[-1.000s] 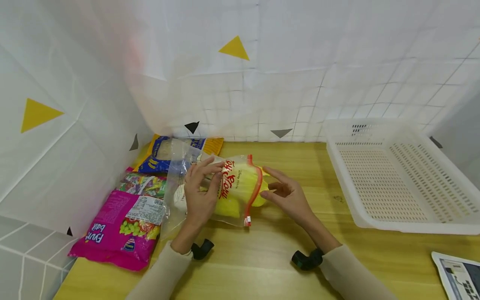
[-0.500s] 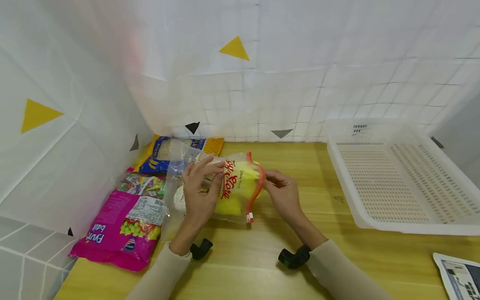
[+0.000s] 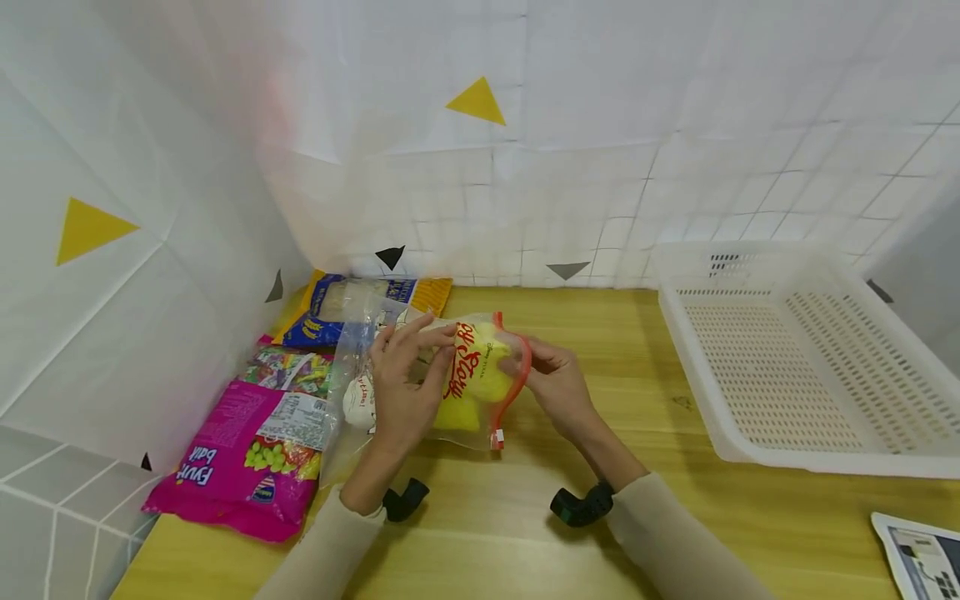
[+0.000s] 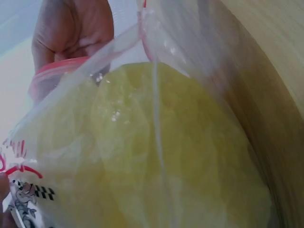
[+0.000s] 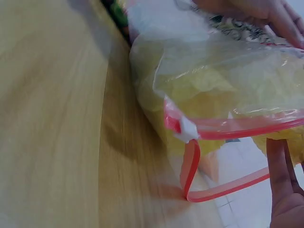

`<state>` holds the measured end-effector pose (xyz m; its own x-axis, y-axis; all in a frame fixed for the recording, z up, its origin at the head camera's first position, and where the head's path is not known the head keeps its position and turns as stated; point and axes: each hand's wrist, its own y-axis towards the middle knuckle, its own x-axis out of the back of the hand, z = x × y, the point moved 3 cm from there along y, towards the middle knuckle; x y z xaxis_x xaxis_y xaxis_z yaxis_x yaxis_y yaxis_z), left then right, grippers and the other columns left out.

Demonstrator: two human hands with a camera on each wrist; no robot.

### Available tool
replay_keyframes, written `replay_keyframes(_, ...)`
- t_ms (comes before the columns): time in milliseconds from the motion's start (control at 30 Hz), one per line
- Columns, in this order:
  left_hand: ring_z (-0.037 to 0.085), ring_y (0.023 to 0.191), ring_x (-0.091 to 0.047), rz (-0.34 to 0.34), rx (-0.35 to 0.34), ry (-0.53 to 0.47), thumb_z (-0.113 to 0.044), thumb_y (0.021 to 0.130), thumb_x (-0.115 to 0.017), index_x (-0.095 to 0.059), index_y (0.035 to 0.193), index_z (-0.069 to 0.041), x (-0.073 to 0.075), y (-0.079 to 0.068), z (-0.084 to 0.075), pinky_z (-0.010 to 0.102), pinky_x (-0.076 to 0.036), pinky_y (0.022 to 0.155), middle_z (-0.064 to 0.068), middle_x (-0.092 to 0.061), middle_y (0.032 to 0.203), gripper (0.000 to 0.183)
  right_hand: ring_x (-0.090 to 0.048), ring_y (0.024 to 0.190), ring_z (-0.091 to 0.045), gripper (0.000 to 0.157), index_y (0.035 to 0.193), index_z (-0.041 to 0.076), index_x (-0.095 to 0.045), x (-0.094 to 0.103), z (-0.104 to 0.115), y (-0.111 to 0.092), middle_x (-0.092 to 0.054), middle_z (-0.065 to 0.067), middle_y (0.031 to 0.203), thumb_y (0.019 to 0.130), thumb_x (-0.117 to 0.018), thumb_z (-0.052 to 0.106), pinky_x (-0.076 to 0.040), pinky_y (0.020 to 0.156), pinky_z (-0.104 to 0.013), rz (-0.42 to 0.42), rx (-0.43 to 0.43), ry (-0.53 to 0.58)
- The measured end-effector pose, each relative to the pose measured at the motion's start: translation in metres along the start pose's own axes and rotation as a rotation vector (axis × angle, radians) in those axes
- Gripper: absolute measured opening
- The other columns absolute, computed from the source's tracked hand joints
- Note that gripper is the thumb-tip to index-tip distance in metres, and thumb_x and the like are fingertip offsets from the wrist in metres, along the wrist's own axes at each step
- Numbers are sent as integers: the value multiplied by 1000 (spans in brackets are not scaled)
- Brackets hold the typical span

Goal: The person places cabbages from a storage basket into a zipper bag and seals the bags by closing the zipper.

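A clear zip bag [image 3: 465,421] with red "Toy Story" lettering lies tilted in the middle of the table, its red-edged mouth gaping to the right. Soft, yellow, crumpled-looking contents [image 4: 142,118] fill much of it; their kind does not show. My left hand [image 3: 408,379] pinches the bag's upper film between thumb and fingers, near the lettering. At the mouth is my right hand [image 3: 558,387], its fingertips inside the bag and visible through the film. In the right wrist view, straight fingers [image 5: 278,164] press against the yellow stuff beneath the red zip edge.
To the left lie a pink candy bag [image 3: 232,467], a packet of small colourful pieces [image 3: 288,367] and a blue and yellow food packet [image 3: 322,312]. A white plastic basket [image 3: 720,417] stands right, with a flat printed pouch [image 3: 918,550] nearer me. White walls stand behind and left.
My right hand has moved left, its fingertips passing into the bag's mouth. The yellow stuff that bulged out at the mouth now sits inside the red edge. My left hand keeps its hold.
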<state>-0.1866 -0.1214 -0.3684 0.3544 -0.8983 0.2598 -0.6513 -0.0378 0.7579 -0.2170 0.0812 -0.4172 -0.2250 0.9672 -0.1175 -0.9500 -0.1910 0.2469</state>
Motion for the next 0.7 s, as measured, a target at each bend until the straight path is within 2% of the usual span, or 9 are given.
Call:
replay_keyframes(200, 30, 129, -61, -6, 65, -5, -10, 95, -71, -74, 102, -11, 1, -1, 8, 57, -18, 120, 8, -77, 115, 8, -71, 107, -11, 40, 131, 0, -66, 8, -3, -6, -73, 10, 122, 93, -74, 7, -59, 87, -27, -7, 20, 9)
replay_keyframes(300, 32, 128, -61, -13, 71, -13, -9, 95, -70, -74, 103, -11, 2, -1, 10, 58, -18, 119, 8, -77, 115, 9, -72, 107, -13, 42, 133, 2, -66, 12, -5, -10, -72, 10, 124, 93, -73, 6, -60, 86, -30, -4, 26, -18)
replay_keyframes(600, 34, 128, -61, -16, 94, -34, -8, 95, -70, -74, 102, -11, 2, -1, 11, 59, -16, 121, 10, -77, 116, 8, -72, 105, -18, 41, 135, 5, -65, 25, -10, -21, -70, 5, 128, 94, -72, 8, -62, 84, -36, 11, 21, -83)
replay_keyframes(700, 33, 128, -61, -12, 95, -40, -9, 95, -70, -74, 102, -11, 2, -1, 11, 59, -15, 121, 10, -76, 117, 8, -73, 102, -20, 39, 133, 5, -65, 31, -14, -25, -70, -3, 127, 95, -72, 10, -62, 82, -40, 18, -10, -123)
